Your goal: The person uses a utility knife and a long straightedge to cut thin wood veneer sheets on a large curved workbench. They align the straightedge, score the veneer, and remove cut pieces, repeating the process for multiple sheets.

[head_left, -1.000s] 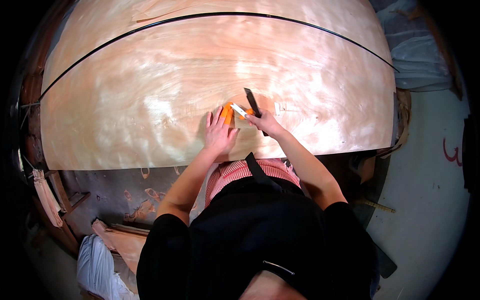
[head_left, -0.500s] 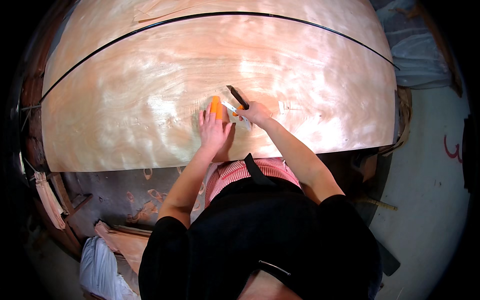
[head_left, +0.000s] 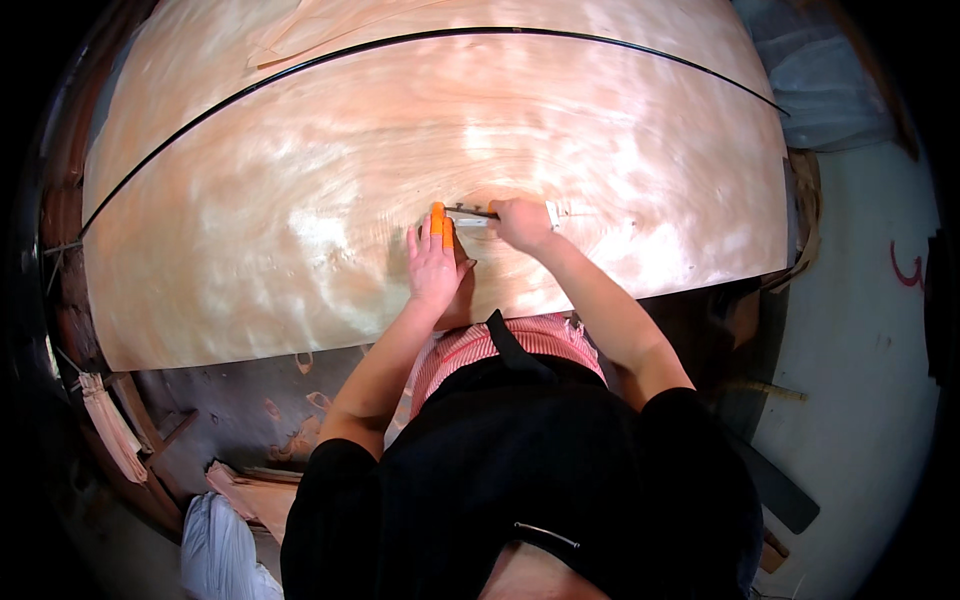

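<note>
A large sheet of pale wood veneer (head_left: 260,210) is spread in front of me. My left hand (head_left: 434,268) lies on it near the front edge, fingers stretched forward, with orange covers (head_left: 441,226) on two of them. Just to its right, my right hand (head_left: 522,226) is closed round a cutter knife (head_left: 472,211) with a dark front part and a bit of orange showing. The knife points left, its tip close to the covered fingertips. A white strip-like thing (head_left: 552,214) shows beside the right hand; its kind is unclear, and part is hidden.
A thin black rod or cord (head_left: 380,40) arcs across the sheet's far side. Beyond it lie loose veneer pieces (head_left: 300,35). Clear plastic sheeting (head_left: 820,90) hangs at the far right. Veneer scraps (head_left: 295,438) and a white plastic bag (head_left: 220,550) are low on the left.
The knife has turned from pointing far and left to lying nearly level, pointing at the left fingertips. My right hand has rolled over it. The left hand has shifted slightly right.
</note>
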Available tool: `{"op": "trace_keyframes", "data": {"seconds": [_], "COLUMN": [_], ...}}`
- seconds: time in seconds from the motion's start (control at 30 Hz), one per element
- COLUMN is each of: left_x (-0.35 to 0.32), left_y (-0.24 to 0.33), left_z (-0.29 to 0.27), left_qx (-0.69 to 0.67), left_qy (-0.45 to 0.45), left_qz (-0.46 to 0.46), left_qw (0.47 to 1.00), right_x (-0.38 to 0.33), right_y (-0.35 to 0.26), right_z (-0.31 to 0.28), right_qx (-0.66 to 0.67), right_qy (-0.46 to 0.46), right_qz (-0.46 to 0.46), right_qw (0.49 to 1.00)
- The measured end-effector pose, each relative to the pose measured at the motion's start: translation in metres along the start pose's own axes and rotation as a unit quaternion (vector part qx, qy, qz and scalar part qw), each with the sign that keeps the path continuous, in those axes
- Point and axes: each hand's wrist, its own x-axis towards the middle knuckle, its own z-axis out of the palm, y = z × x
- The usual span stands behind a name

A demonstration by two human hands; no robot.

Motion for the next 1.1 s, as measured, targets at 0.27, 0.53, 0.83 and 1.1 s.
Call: {"op": "trace_keyframes", "data": {"seconds": [0.27, 0.53, 0.83, 1.1], "left_x": [0.002, 0.037, 0.04, 0.057], "left_y": [-0.006, 0.012, 0.016, 0.021], "left_z": [0.0, 0.002, 0.0, 0.001], "left_qx": [-0.074, -0.052, -0.052, -0.026], "left_qy": [0.041, 0.058, 0.061, 0.044], "left_qz": [0.005, 0.085, 0.062, 0.131], "left_qw": [0.996, 0.993, 0.995, 0.99], "right_x": [-0.032, -0.026, 0.012, 0.011], "right_y": [0.07, 0.055, 0.031, 0.034], "right_z": [-0.032, 0.011, 0.028, 0.033], "right_qx": [0.369, 0.575, 0.487, 0.524], "right_qy": [-0.014, 0.02, 0.056, 0.061], "right_qz": [0.093, 0.137, 0.183, 0.168], "right_qw": [0.925, 0.806, 0.852, 0.833]}}
